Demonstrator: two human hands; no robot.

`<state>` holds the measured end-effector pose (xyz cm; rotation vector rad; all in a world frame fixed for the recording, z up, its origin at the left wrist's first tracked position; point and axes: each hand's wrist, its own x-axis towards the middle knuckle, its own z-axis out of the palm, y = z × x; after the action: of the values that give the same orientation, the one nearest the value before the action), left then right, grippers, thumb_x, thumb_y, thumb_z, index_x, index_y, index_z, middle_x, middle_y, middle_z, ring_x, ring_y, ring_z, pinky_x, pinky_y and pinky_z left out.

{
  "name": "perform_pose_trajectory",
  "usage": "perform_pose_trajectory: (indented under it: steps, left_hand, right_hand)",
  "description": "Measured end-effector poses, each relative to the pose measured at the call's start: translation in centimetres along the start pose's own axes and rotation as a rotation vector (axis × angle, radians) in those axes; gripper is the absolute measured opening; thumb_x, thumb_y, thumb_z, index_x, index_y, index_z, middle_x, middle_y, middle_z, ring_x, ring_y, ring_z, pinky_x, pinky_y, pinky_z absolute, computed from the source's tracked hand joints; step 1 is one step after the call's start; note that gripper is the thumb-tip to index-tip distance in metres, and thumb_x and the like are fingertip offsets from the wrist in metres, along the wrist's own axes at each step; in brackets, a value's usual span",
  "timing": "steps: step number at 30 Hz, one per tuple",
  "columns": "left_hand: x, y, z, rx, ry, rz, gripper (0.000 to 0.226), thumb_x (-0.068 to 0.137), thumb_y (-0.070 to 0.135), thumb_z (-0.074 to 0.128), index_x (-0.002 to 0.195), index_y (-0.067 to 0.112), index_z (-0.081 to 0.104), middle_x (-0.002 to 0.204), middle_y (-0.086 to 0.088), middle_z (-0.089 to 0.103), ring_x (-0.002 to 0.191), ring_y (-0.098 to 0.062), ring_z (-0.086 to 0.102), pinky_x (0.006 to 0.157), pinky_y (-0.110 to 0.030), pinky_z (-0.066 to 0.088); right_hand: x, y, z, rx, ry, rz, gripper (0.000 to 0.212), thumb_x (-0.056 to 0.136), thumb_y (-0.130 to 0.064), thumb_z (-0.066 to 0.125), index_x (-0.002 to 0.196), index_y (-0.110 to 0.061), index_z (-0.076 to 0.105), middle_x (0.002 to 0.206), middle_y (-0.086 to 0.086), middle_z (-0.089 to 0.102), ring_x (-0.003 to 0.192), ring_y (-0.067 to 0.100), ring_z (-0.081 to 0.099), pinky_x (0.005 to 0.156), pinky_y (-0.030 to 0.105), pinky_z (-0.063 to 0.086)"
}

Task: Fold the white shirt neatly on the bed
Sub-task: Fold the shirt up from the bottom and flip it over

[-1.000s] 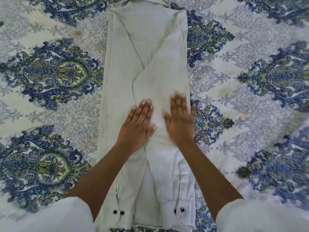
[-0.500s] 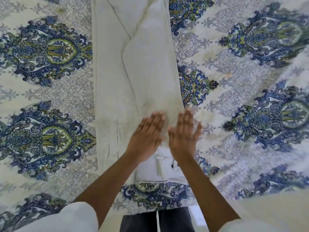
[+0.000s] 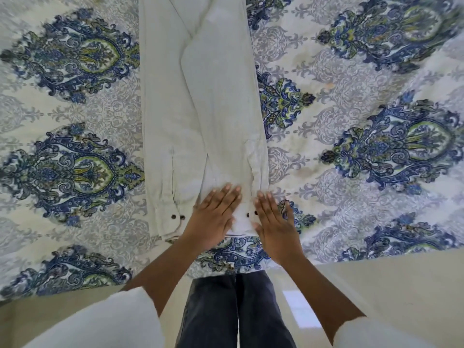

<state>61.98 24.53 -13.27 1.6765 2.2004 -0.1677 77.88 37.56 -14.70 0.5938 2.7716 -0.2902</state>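
The white shirt (image 3: 200,101) lies on the bed (image 3: 351,121) as a long narrow strip, both sides and sleeves folded inward, running away from me. Its two cuffs with dark buttons sit at the near end. My left hand (image 3: 213,217) lies flat, fingers together, on the shirt's near end between the cuffs. My right hand (image 3: 275,222) lies flat on the right cuff and partly over the bedsheet, covering part of that cuff. Neither hand grips the cloth.
The bedsheet has a blue, green and grey ornamental print. The bed's near edge (image 3: 376,257) runs across the lower part of the view. Below it are my dark trousers (image 3: 236,310) and a pale glossy floor (image 3: 401,297).
Both hands slid along the shirt toward me, from its middle down to the cuffs at the near end. The view tilted down, so the bed edge, my legs and the floor now show.
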Motion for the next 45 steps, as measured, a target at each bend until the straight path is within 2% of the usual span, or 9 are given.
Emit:
perform_pose_trajectory:
  steps: [10, 14, 17, 19, 24, 30, 34, 39, 45]
  left_hand:
    - [-2.1, -1.5, -2.3, 0.011, -0.072, 0.110, 0.057, 0.089, 0.030, 0.027, 0.144, 0.015, 0.034, 0.152, -0.002, 0.031, 0.141, -0.020, 0.028, 0.113, -0.043, 0.028]
    - [-2.2, 0.1, -1.7, -0.034, -0.241, 0.053, 0.066, 0.088, 0.038, 0.008, 0.149, 0.016, 0.016, 0.157, -0.001, 0.009, 0.145, -0.018, 0.002, 0.119, -0.042, 0.006]
    - [-1.6, 0.4, -3.5, 0.021, 0.012, 0.049, 0.052, 0.087, 0.034, 0.028, 0.125, 0.014, 0.059, 0.129, -0.002, 0.060, 0.122, -0.017, 0.054, 0.106, -0.041, 0.037]
    - [0.1, -0.4, -4.7, -0.005, 0.162, -0.005, 0.045, 0.086, 0.030, 0.034, 0.115, 0.014, 0.064, 0.116, -0.002, 0.067, 0.110, -0.018, 0.061, 0.097, -0.035, 0.045]
    - [6.6, -4.4, -6.4, -0.043, 0.168, -0.099, 0.049, 0.096, 0.024, 0.025, 0.141, 0.010, 0.039, 0.149, -0.007, 0.036, 0.139, -0.022, 0.033, 0.113, -0.037, 0.025]
    - [14.1, -11.9, -7.0, -0.122, 0.186, -0.317, 0.053, 0.102, 0.030, 0.022, 0.150, 0.011, 0.006, 0.158, -0.004, 0.003, 0.146, -0.016, 0.002, 0.117, -0.031, 0.001]
    - [17.0, -17.1, -6.2, 0.062, 0.157, -0.202, 0.061, 0.097, 0.044, 0.007, 0.150, 0.015, -0.002, 0.159, -0.001, -0.004, 0.146, -0.016, -0.005, 0.118, -0.037, -0.004]
    - [18.6, -19.2, -7.7, 0.036, 0.257, -0.400, 0.063, 0.096, 0.042, 0.011, 0.149, 0.009, 0.000, 0.158, -0.006, -0.004, 0.146, -0.019, -0.004, 0.115, -0.038, -0.009]
    - [22.6, -21.1, -10.6, 0.062, 0.182, -0.036, 0.056, 0.100, 0.039, 0.015, 0.150, 0.017, 0.004, 0.159, 0.000, 0.001, 0.146, -0.013, -0.001, 0.117, -0.034, -0.003]
  right_hand:
    - [1.1, 2.5, -2.7, -0.137, -0.004, -0.297, 0.079, 0.063, -0.019, 0.058, 0.138, -0.012, 0.033, 0.144, 0.008, 0.043, 0.133, 0.023, 0.040, 0.107, 0.047, 0.019]
    - [0.0, 1.7, -2.3, -0.106, -0.048, -0.331, 0.086, 0.046, -0.018, 0.080, 0.128, -0.012, 0.056, 0.137, 0.007, 0.052, 0.125, 0.023, 0.051, 0.108, 0.048, 0.019]
    - [1.5, 1.5, -4.4, -0.009, 0.041, -0.262, 0.055, 0.070, -0.021, 0.059, 0.123, -0.008, 0.060, 0.130, 0.010, 0.058, 0.119, 0.025, 0.057, 0.101, 0.050, 0.038]
    - [3.8, 1.6, -5.6, 0.126, 0.034, -0.156, 0.053, 0.081, -0.021, 0.034, 0.127, -0.003, 0.055, 0.133, 0.015, 0.055, 0.123, 0.030, 0.053, 0.100, 0.050, 0.039]
    - [10.3, 0.0, -6.0, 0.205, 0.099, -0.089, 0.055, 0.084, -0.021, 0.027, 0.126, 0.002, 0.054, 0.136, 0.022, 0.050, 0.127, 0.037, 0.046, 0.103, 0.052, 0.038]
    - [19.9, -4.2, -5.9, 0.243, 0.163, 0.095, 0.056, 0.099, -0.029, 0.028, 0.146, 0.000, 0.019, 0.155, 0.019, 0.010, 0.145, 0.031, 0.006, 0.116, 0.037, -0.001]
    - [22.2, -4.8, -4.3, 0.177, 0.290, 0.253, 0.065, 0.094, -0.042, 0.033, 0.144, -0.001, 0.028, 0.152, 0.018, 0.025, 0.142, 0.030, 0.023, 0.114, 0.039, 0.010]
    - [22.2, -5.3, -5.0, 0.279, 0.328, 0.362, 0.066, 0.092, -0.041, 0.025, 0.143, -0.001, 0.029, 0.152, 0.017, 0.026, 0.142, 0.030, 0.022, 0.114, 0.038, 0.004]
    - [27.4, -5.4, -7.4, 0.235, 0.333, 0.270, 0.062, 0.094, -0.038, 0.016, 0.148, -0.007, 0.018, 0.157, 0.009, 0.012, 0.146, 0.022, 0.008, 0.116, 0.038, 0.002]
